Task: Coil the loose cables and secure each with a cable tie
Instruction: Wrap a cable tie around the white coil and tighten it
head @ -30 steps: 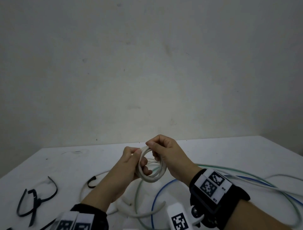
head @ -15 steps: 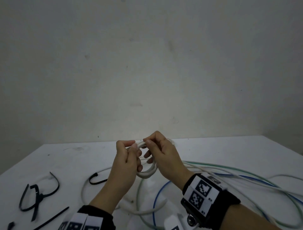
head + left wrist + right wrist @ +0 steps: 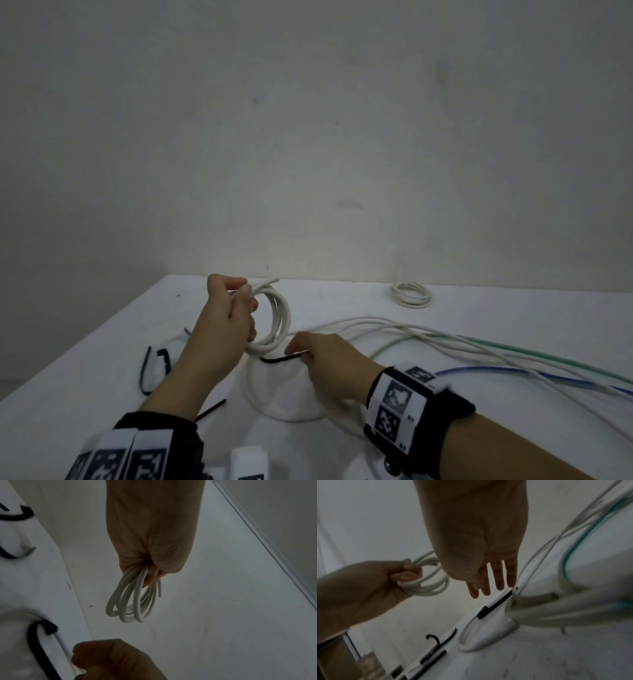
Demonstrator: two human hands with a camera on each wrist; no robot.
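Observation:
My left hand grips a small white cable coil and holds it upright above the white table. The left wrist view shows the coil hanging from my curled fingers, its loose end sticking out. My right hand is low over the table, just below the coil. Its fingers are straight, with the tips at one end of a black cable tie that lies on the table. I cannot tell whether they touch it.
A second white coil lies at the back right. Loose white, green and blue cables run off to the right. A thick white cable loop lies under my hands. More black ties lie left, near the table edge.
My right hand let go of the coil and dropped to the black tie on the table. My left hand now holds the coil alone, shifted slightly left.

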